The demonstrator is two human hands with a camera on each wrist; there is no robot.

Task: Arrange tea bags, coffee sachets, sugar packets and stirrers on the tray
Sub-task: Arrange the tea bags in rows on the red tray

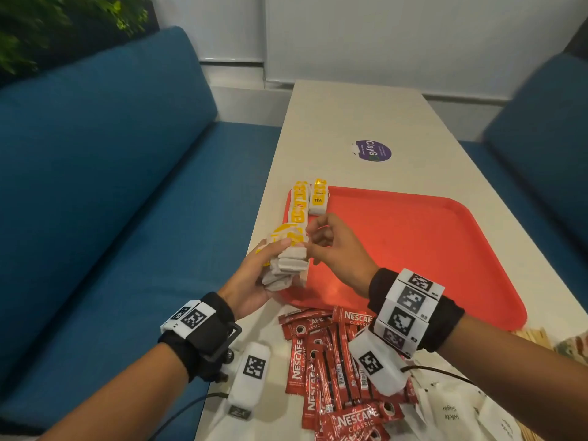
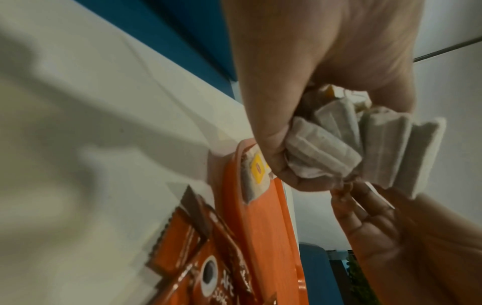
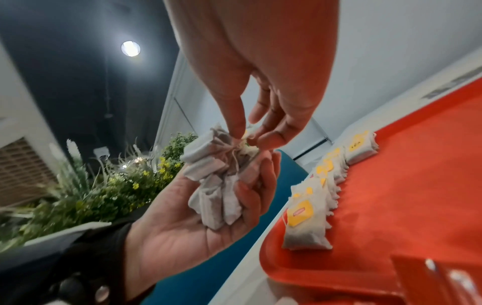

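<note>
My left hand point(image 1: 254, 281) grips a bunch of white tea bags point(image 1: 288, 265) just above the near left corner of the red tray point(image 1: 413, 243). My right hand point(image 1: 321, 240) pinches one tea bag at the top of that bunch, thumb against forefinger point(image 3: 249, 137). In the right wrist view the bunch point(image 3: 216, 185) lies in the left palm point(image 3: 182, 227). A row of tea bags with yellow tags point(image 1: 300, 202) lines the tray's left edge, and one more point(image 1: 318, 198) sits beside it. Red coffee sachets point(image 1: 331, 361), white sugar packets point(image 1: 451, 412) and wooden stirrers point(image 1: 534, 335) lie on the table.
The white table point(image 1: 366, 116) runs away from me with a purple sticker point(image 1: 373, 151) beyond the tray. Blue benches point(image 1: 111, 186) flank both sides. Most of the tray's floor is bare. A green plant point(image 3: 117, 185) stands to the left.
</note>
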